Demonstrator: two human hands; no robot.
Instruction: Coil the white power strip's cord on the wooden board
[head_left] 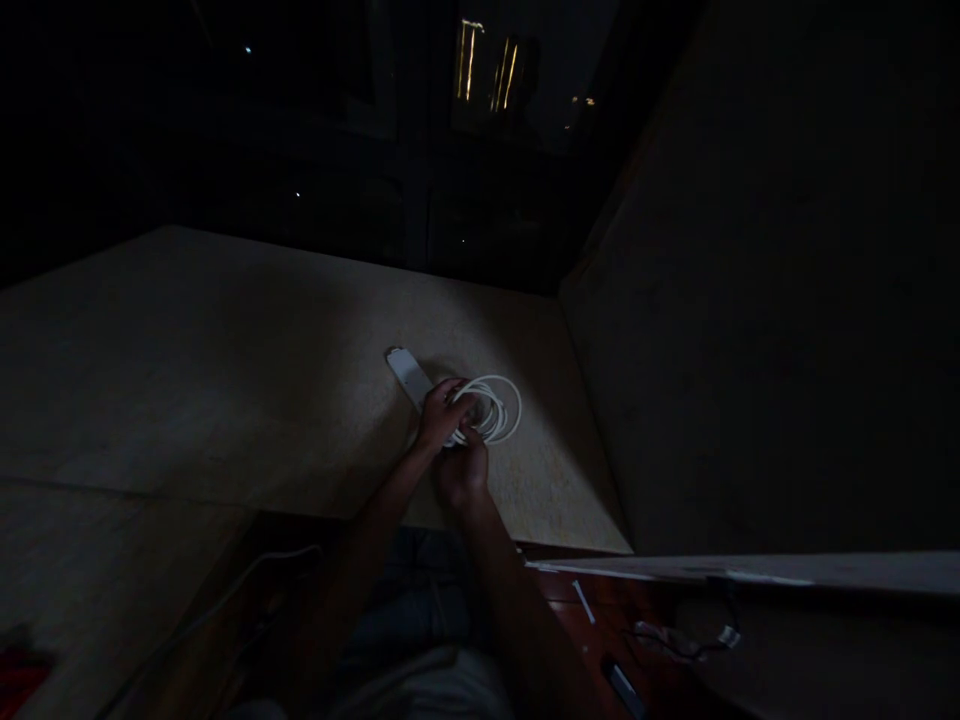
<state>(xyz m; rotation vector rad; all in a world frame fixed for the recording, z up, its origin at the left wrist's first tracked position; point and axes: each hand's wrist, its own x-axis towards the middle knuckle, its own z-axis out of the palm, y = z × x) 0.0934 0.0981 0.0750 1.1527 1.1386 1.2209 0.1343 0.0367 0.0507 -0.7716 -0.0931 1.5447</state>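
Observation:
A white power strip lies on a pale stone ledge, with its white cable coiled beside it. My left hand is closed over the near end of the strip and the coil. Just below it, my right hand pinches the cable at the coil's near edge. The fingertips of both hands are partly hidden in the dim light.
A dark window with distant city lights stands behind the ledge. A stone wall rises at the right. Below are a reddish wooden floor, a loose cable at left and small items at right.

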